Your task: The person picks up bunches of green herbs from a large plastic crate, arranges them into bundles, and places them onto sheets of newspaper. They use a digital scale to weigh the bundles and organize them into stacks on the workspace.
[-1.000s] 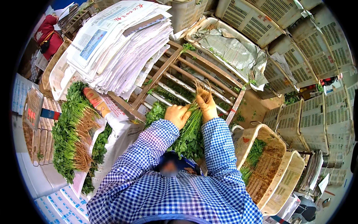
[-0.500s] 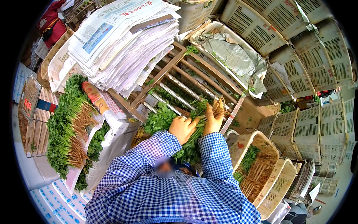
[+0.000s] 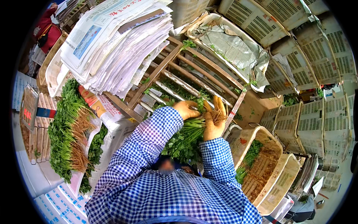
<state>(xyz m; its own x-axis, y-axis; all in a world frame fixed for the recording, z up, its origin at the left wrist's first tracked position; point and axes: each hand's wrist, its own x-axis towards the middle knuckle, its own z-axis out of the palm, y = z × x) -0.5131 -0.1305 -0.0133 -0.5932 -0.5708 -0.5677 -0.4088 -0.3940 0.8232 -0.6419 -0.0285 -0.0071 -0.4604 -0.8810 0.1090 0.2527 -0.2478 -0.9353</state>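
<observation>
A bunch of coriander (image 3: 183,142) hangs in front of my body, its leaves toward me and its stems running up to my hands. My right hand (image 3: 214,123) is closed round the root end, thin brown roots showing between thumb and fingers. Beside it, my left hand (image 3: 187,110) curls its fingers on a few green stems near the top of the bunch. Both hands are over a rusty metal rack (image 3: 156,76) with white and brown bars. Loose green sprigs lie among the bars.
Stacked newspapers (image 3: 115,48) rest on the rack's far left. Rooted coriander bundles (image 3: 69,138) lie on paper at left, beside a scale (image 3: 30,108). A dirty plastic crate (image 3: 263,168) with greens stands at right. Crate stacks (image 3: 298,63) line the right; a cloth-covered crate (image 3: 231,44) stands behind.
My left hand has moved up and slightly right, off the leafy part toward the stems. The leafy clump at its left is gone from there; the bunch now hangs lower, toward me.
</observation>
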